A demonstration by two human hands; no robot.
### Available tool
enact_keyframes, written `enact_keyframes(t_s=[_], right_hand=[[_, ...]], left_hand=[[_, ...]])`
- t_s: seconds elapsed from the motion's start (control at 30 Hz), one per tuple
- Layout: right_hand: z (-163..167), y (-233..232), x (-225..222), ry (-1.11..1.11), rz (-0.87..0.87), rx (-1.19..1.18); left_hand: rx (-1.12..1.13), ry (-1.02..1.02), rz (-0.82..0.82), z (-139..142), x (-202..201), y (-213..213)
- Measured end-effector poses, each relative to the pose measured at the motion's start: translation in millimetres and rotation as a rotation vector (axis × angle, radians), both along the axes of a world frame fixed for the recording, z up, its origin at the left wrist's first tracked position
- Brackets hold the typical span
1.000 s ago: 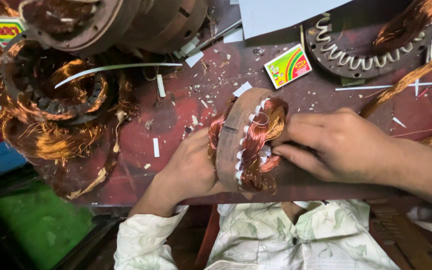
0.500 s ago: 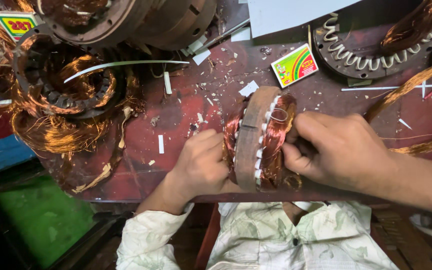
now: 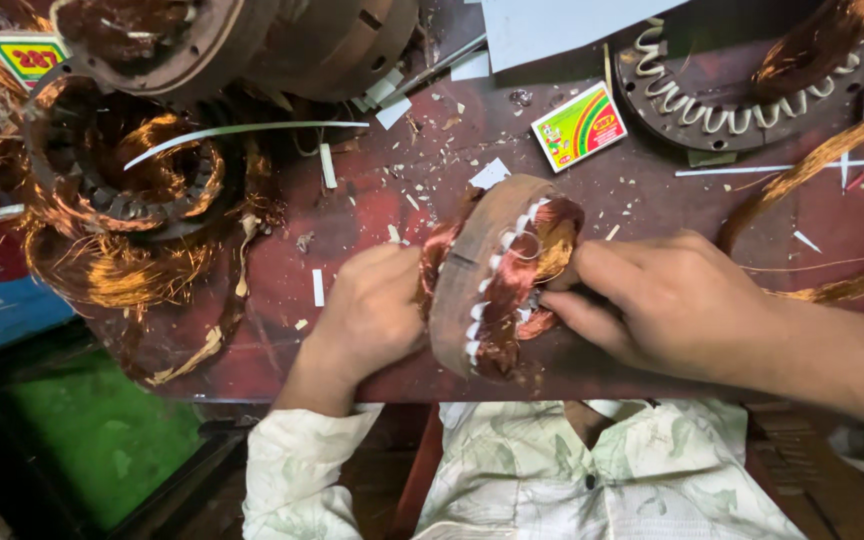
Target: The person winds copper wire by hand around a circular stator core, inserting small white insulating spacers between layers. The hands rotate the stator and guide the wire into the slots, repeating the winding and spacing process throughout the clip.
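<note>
Head view: copper-wound stator (image 3: 492,275) upright between left hand (image 3: 372,310) and right hand (image 3: 677,300), both grips closed on it.

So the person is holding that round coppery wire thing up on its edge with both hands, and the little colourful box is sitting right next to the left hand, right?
Not quite. The head view shows both hands, left hand and right hand, on the upright wound ring, but the small colourful box lies further up the table, apart from either hand.

Glossy copper wire gleams on the stator (image 3: 497,280), its ring a dull, rusty metal with white paper slips tucked in the slots. The bench (image 3: 652,200) shows worn, matt red paint, scuffed and littered with paper scraps. The matchbox (image 3: 579,127) is shiny printed card. Soft printed cloth on the sleeve (image 3: 297,470).
</note>
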State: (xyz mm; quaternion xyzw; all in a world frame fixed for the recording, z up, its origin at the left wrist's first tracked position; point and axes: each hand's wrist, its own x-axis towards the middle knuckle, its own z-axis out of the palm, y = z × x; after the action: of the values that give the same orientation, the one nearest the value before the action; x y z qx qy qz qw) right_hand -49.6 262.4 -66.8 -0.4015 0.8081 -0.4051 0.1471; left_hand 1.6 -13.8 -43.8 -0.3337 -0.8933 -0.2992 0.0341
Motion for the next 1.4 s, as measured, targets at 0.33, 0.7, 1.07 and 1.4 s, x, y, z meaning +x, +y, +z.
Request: enact_keyframes(t_s=[0.33, 0.7, 1.07, 1.4], right_hand=[[4.0, 3.2, -6.1, -0.002, -0.004, 0.051], [1.1, 4.7, -11.5, 0.002, 0.063, 0.016], [3.6, 6.5, -11.2, 0.011, 0.061, -0.003], [5.6, 4.6, -12.1, 0.026, 0.057, 0.004]], left_hand=[[-0.179, 0.239, -0.174, -4.2, -13.5, -3.3], [-0.004, 0.084, -0.037, -10.9, -30.5, -7.7], [0.084, -0.069, -0.022, -23.3, -20.0, -6.8], [0.143, -0.053, -0.053, -25.6, -16.9, -2.4]])
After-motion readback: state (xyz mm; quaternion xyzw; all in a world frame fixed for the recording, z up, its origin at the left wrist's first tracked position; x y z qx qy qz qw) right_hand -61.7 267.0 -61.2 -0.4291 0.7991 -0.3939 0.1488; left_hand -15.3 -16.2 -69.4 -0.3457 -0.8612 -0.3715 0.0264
